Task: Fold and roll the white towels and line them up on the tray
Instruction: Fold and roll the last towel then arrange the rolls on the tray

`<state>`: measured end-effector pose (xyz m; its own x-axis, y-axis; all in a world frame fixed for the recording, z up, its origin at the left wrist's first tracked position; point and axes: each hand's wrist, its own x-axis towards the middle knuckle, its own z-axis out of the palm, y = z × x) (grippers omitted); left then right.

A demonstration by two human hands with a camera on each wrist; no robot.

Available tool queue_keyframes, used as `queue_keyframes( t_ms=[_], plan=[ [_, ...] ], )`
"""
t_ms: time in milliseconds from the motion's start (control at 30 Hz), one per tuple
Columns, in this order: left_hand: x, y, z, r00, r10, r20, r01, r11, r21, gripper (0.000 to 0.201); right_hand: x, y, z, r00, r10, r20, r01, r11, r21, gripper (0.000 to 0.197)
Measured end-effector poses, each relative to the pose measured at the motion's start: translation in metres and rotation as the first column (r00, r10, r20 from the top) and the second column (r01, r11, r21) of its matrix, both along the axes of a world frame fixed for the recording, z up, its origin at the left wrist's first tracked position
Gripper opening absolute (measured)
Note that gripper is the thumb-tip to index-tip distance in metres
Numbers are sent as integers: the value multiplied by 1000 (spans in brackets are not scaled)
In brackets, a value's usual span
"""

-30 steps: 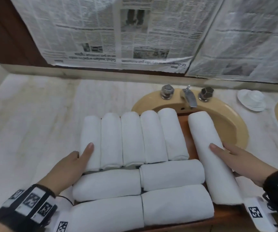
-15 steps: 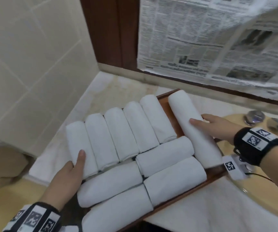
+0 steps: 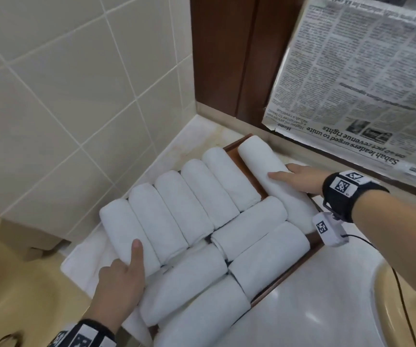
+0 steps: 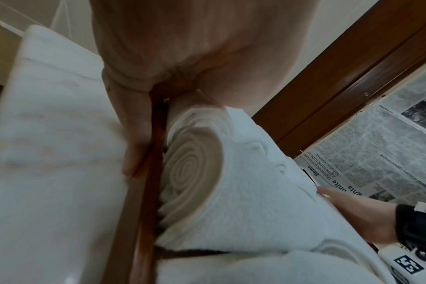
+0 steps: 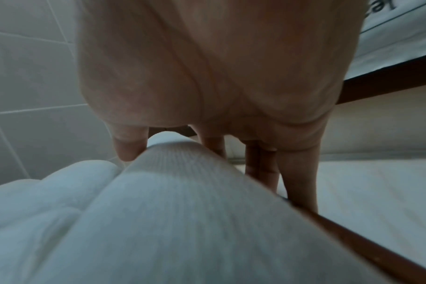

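The left hand (image 3: 116, 284) grips the wooden tray (image 3: 280, 278) at its 8 o'clock edge; in the left wrist view the fingers (image 4: 134, 134) curl under the rim against a flat white cloth (image 3: 84, 261) spread beneath it, while the thumb (image 3: 136, 254) lies over the top of the leftmost rolled towel (image 3: 126, 234); so the grasp is narrow, closed on the rim with the towel pinned under the thumb. The right hand (image 3: 299, 180) holds the opposite side at 2 o'clock; its thumb (image 5: 128, 146) presses on the long rolled towel (image 3: 274, 181) and its other fingers (image 5: 297, 182) reach down past the rim on the outside, a similar clamp on tray and towel.

The tray sits on the pale marble counter (image 3: 314, 296), in the corner by the tiled wall (image 3: 64, 96); on it lie five upright rolls in a row, four rolls laid crosswise below them, and the long roll along the 3 o'clock edge.

Against the picture from a second ago, the tray no longer rests over the yellow basin; it stands further toward 9 o'clock, near the tiled wall, turned askew, with newspaper (image 3: 352, 83) now at 1 o'clock; both hands keep the same holds, and the rolls keep their order.
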<state>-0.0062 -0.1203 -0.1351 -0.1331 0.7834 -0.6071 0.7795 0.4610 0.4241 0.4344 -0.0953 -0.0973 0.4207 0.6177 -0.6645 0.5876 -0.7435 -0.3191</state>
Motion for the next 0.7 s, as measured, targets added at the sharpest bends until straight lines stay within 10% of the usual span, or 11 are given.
queue_keyframes(
  t_ms=[133,433,567,700],
  plan=[
    [9,1,-5,1000,-10,-29,12,997,75,92,8,24,-12,998,62,-1,-62,998,-11,131],
    [-12,22,8,990,60,130,-55,998,-40,74,22,-43,16,971,-215,-107,236,935,266,65],
    [-29,50,12,960,111,258,-100,993,-57,77,2,-115,2,799,-600,-49,582,749,317,80],
    [-31,75,15,888,216,407,-167,974,-154,71,-49,-143,-28,543,-778,-315,839,513,179,78]
  ],
)
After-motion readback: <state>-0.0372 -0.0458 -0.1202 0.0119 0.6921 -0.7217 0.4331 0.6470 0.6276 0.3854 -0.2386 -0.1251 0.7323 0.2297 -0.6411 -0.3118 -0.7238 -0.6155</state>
